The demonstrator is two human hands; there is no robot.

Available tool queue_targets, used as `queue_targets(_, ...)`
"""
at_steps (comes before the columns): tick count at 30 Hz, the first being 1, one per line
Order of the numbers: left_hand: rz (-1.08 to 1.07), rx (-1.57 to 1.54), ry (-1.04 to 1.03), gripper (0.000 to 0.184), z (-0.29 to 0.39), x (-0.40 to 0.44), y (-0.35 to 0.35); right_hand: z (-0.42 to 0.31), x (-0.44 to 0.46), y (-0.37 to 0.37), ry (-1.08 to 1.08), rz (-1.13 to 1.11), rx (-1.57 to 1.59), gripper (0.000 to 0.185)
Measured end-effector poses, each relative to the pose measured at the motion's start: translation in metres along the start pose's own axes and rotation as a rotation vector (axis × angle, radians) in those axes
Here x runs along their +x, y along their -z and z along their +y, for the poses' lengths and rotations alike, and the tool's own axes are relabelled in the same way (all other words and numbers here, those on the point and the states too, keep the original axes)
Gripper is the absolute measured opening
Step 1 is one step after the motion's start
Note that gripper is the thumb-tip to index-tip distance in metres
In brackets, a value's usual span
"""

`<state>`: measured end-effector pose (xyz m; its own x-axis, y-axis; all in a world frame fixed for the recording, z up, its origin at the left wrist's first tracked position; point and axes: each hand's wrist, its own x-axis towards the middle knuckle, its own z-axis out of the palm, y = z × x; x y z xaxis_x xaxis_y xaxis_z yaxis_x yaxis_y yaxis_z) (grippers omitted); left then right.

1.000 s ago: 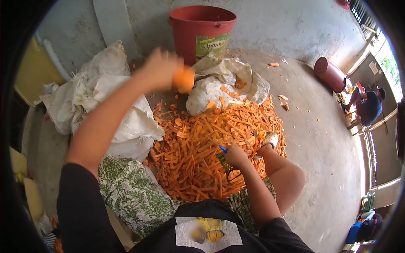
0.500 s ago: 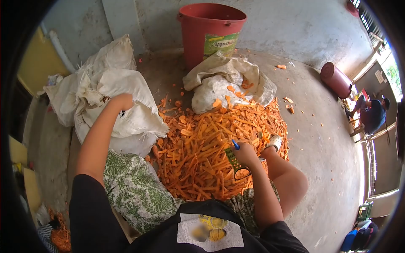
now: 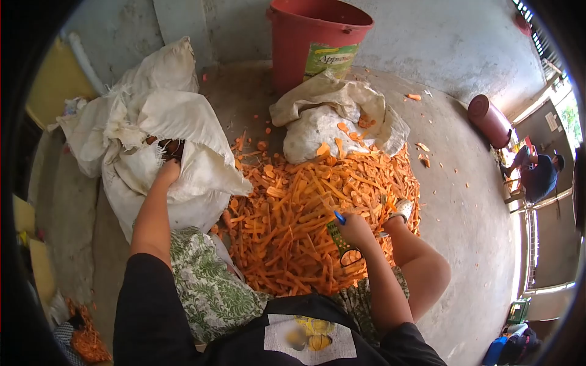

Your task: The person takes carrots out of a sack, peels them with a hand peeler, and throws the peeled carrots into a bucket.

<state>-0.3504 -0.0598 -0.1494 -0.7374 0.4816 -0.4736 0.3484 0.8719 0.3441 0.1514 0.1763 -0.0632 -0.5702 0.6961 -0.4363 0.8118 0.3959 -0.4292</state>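
My left hand (image 3: 169, 171) reaches into the mouth of a white woven sack (image 3: 201, 143), where brownish roots (image 3: 172, 148) show; its fingertips are hidden inside. Over the orange pile, my right hand (image 3: 356, 230) is closed on a tool with a blue handle (image 3: 339, 218), a green patterned part (image 3: 336, 236) and a black loop. A heap of orange strips and slices (image 3: 293, 232) covers the floor between my legs. Behind the heap lies a second whitish sack (image 3: 317, 131) with orange slices on it.
At the back wall stands a red bucket (image 3: 296, 49) with a green label. A dark red container (image 3: 489, 122) lies tilted at the right, near a seated person (image 3: 539, 177). Blue and black bags (image 3: 513, 348) and a green crate (image 3: 518, 311) are at the lower right.
My left hand has come down from near the red bucket, where it held an orange piece, to the sack's mouth. That piece is out of sight. My right hand still holds the tool.
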Motion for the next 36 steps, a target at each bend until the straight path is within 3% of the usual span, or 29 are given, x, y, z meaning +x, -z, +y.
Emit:
queue_targets(2, -0.043, -0.090, 0.260, 0.046, 0.012, 0.006, 0.011, 0.005, 0.006, 0.006, 0.010, -0.052, 0.137, 0.028)
queue_targets(4, -0.047, -0.109, 0.285, 0.046, 0.010, 0.016, 0.011, 0.008, 0.011, 0.009, 0.016, -0.106, 0.276, 0.025)
queue_targets(6, -0.049, -0.116, 0.281, 0.046, 0.006, 0.028, 0.010, 0.007, 0.015, 0.012, -0.118, 0.089, -0.028, 0.022)
queue_targets(7, -0.048, -0.120, 0.281, 0.046, 0.005, 0.034, 0.008, 0.023, 0.022, -0.001, -0.081, 0.184, -0.247, 0.021)
queue_targets(14, -0.017, -0.180, 0.253, 0.047, 0.005, 0.067, -0.010, 0.036, 0.041, -0.020, -0.099, -0.002, -0.278, 0.027)
queue_targets(36, 0.141, -0.459, 0.169, 0.051, 0.011, 0.099, -0.018, 0.028, 0.050, -0.023, -0.069, -0.030, -0.208, 0.025)
